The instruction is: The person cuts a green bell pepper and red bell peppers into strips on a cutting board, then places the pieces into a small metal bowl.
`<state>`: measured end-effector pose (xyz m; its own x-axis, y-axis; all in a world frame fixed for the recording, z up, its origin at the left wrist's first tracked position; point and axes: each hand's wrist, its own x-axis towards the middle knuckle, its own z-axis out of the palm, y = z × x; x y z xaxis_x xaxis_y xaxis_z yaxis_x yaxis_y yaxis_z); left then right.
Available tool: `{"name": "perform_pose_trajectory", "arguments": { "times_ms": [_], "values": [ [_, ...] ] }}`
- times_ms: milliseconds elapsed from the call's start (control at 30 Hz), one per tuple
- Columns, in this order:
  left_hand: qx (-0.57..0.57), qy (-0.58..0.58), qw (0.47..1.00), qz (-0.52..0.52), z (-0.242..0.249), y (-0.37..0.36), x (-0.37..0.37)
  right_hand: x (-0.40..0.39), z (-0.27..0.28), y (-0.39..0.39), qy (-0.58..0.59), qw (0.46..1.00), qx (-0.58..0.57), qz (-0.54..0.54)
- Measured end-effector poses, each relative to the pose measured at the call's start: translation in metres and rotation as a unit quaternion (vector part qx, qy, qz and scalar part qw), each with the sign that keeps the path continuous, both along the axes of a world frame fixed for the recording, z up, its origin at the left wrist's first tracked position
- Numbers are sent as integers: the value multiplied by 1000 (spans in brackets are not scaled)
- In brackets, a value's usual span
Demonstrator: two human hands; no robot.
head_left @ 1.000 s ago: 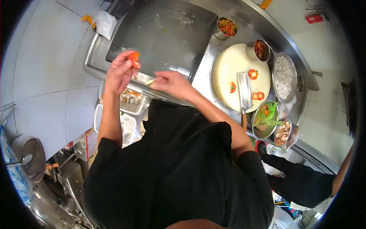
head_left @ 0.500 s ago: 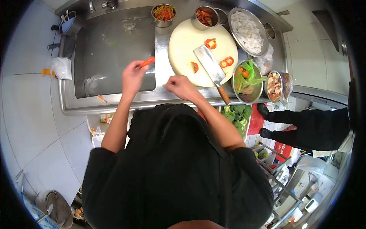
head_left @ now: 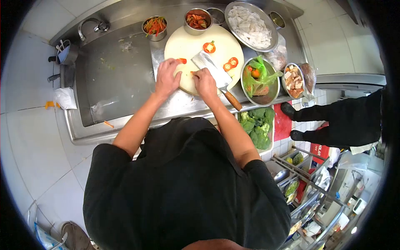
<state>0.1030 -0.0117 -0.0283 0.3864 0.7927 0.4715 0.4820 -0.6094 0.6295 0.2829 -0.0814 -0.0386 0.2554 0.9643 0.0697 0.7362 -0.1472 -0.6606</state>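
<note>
My left hand [head_left: 168,77] is over the left edge of the round white cutting board [head_left: 175,41], its fingertips on a red pepper piece [head_left: 182,61] and its thumb lower down. Beside it, my right hand [head_left: 204,83] has its fingers together on another red pepper piece [head_left: 193,73], mostly covered. A cleaver [head_left: 213,70] lies flat on the board, its wooden handle past the edge, just right of my right hand. Farther up are a cut pepper piece with a green stem [head_left: 209,47] and two pepper rings [head_left: 230,63].
Behind the board stand metal containers of pepper strips [head_left: 154,28] and red pieces [head_left: 198,21]. A bowl of white strips [head_left: 251,27], a bowl with a green bag [head_left: 262,81] and diced food [head_left: 293,81] are right. The sink [head_left: 112,75] lies left; a person's legs [head_left: 333,118] right.
My left hand has moved from over the sink edge to the board with its red piece. My right hand has moved up onto the other piece. The view has shifted.
</note>
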Motion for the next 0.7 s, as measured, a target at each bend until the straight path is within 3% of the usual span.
{"name": "perform_pose_trajectory", "arguments": {
  "times_ms": [100, 133, 233, 367, 467, 567, 700],
  "values": [
    [-231, -90, 968, -43, -16, -21, 11, 11, -10, 6, 35, 999, 18, -11],
    [-254, -63, 964, -50, -22, -22, 15, 17, -14, 7, 82, 997, 13, -1],
    [-414, -172, 893, -40, -32, -31, 34, 31, -4, -2, 284, 950, -120, -53],
    [-473, -70, 874, -85, -21, -17, 40, 44, -5, -11, 378, 915, -136, -25],
    [-505, -132, 842, -137, -13, -10, 42, 59, -27, -17, 639, 754, -147, 16],
    [-536, -164, 815, -148, -19, -9, 40, 54, -14, -24, 655, 740, -152, 0],
    [-461, -147, 869, -104, 2, -19, 29, 20, 33, -30, 535, 836, -124, -21]
  ]
}}
